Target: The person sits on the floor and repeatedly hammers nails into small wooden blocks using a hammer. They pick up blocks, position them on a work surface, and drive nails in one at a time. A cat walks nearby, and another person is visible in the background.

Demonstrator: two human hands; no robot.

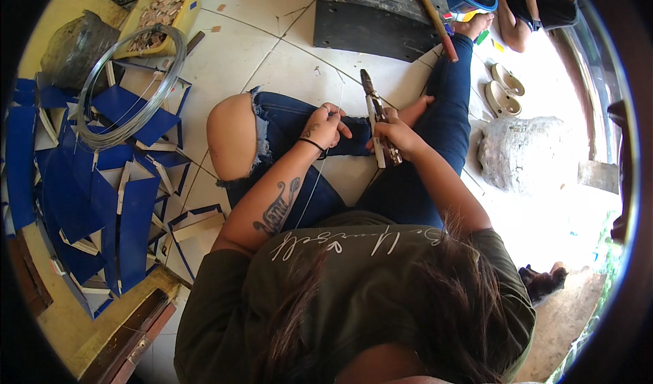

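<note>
My left hand [325,128] is closed in a pinch over my bent left knee, with a thin wire [312,195] at its fingers. The wire runs down past my forearm toward my lap, and a fine end rises above the hand. A little to the right, my right hand [398,139] wraps round the handles of metal pliers [371,97]. Their jaws point up and away from me, apart from the left hand. Whether the jaws grip anything is too small to tell. A large coil of silvery wire [102,138] leans on the blue pieces at my left.
Blue open-sided box pieces [139,227] heap up on the left. Behind them stands a yellow tray [188,18] of small brown chips. Ahead are a black block [374,27], a wooden-handled tool [432,17] and a blue tub [487,6]. Slippers [502,98] and a whitish bundle [520,154] lie right; another person sits beyond.
</note>
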